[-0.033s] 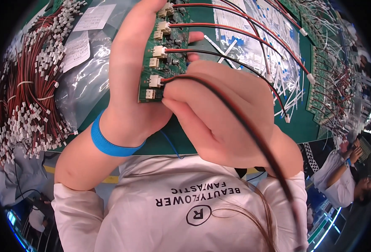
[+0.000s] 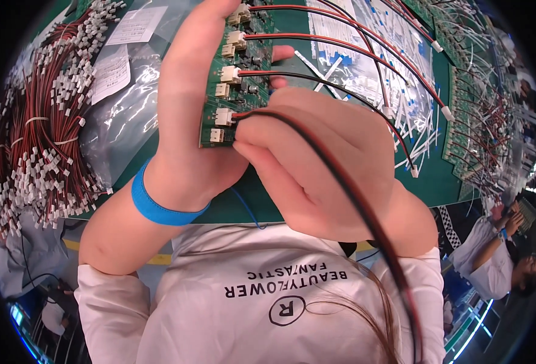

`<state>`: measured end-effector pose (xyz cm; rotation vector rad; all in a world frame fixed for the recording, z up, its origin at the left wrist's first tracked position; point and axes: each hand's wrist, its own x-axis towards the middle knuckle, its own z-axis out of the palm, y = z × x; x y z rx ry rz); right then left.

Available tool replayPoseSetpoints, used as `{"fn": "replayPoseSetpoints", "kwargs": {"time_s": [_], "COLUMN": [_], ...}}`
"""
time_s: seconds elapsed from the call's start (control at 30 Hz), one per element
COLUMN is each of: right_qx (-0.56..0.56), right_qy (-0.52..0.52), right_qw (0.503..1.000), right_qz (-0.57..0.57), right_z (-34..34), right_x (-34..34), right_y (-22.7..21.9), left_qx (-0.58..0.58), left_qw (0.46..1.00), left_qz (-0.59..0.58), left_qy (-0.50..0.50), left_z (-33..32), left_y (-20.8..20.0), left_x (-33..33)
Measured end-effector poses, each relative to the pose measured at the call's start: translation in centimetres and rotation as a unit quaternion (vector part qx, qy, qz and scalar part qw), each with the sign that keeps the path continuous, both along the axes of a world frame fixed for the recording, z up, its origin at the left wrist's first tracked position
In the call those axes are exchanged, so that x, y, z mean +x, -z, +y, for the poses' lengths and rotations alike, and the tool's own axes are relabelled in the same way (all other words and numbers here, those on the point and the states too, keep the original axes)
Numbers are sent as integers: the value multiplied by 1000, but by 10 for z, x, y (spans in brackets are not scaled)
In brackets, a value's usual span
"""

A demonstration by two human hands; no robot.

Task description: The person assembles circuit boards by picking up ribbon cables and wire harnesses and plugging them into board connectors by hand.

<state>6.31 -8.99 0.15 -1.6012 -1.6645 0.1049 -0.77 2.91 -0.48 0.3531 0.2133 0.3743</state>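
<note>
My left hand (image 2: 186, 79) is wrapped round a long green circuit board (image 2: 210, 106), thumb along its left edge and fingertips showing past its right edge. White sockets line the board, and several red-and-black cables (image 2: 334, 37) are plugged into it. My right hand (image 2: 328, 161) is closed in a pinch at the board's near end, beside the lowest white socket (image 2: 217, 135). What lies between its fingertips is hidden. The nearest cable (image 2: 365, 209) runs from its plug over the back of this hand and hangs down past my right forearm.
Bundled red-and-black cables (image 2: 37, 121) with white plugs lie at the left. Beside them are clear plastic bags (image 2: 131, 97) and paper slips. White flat strips (image 2: 410, 115) and more green boards (image 2: 462, 121) cover the right of the green table. A co-worker (image 2: 492, 242) sits far right.
The free length of the nearest cable has swung a little to the left below my right hand. Both hands and the board are almost still.
</note>
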Motion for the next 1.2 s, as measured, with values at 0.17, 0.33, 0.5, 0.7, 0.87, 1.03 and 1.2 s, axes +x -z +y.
{"fn": "replayPoseSetpoints", "kwargs": {"time_s": [0.17,0.33,0.5,0.7,0.87,1.03,1.2], "right_qx": [-34,54,-149,-187,-255,-251,-242], "right_qy": [-5,29,74,160,251,420,397], "right_qw": [999,995,972,959,920,871,883], "right_qz": [-27,-81,-166,-143,-161,-43,-63], "right_z": [5,-7,-33,-40,-67,-69,-41], "right_x": [9,54,71,100,140,170,161], "right_y": [2,-14,-6,5,1,15,21], "left_qx": [-39,46,126,78,32,43,20], "left_qw": [999,996,958,983,990,991,987], "left_qz": [18,37,38,-102,-71,-29,28], "left_qy": [10,-60,-257,-128,-121,-120,-155], "left_z": [8,13,27,41,42,37,28], "left_y": [-3,-6,10,23,22,20,9], "left_x": [7,10,2,-10,-10,-4,1]}}
